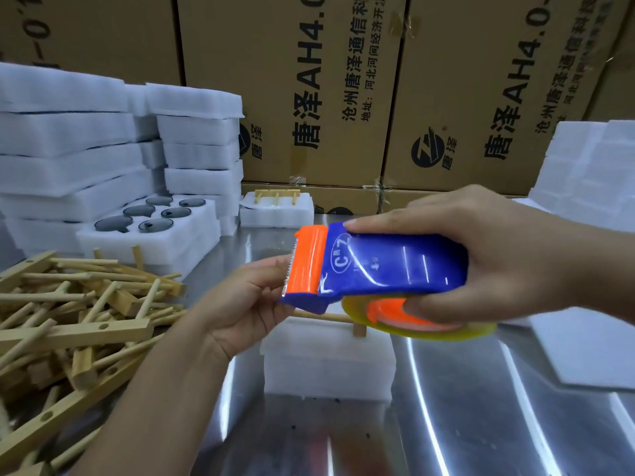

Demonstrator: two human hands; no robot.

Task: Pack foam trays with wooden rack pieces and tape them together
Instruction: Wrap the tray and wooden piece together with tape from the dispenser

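My right hand [488,249] grips a blue and orange tape dispenser [378,266] with a yellowish tape roll [422,329] under it. My left hand [240,300] pinches at the dispenser's serrated orange front end, where the tape edge sits. Below them, on the metal table, stands a white foam tray stack [326,362] with a wooden rack piece [330,317] lying on its top. Several loose wooden rack pieces [75,317] are piled at the left.
Stacked white foam trays [86,149] stand at the back left, one open tray [151,235] holding dark round discs. A small foam tray with a wooden piece [276,209] sits behind. More foam [584,187] lies right. Cardboard boxes [343,97] wall the back.
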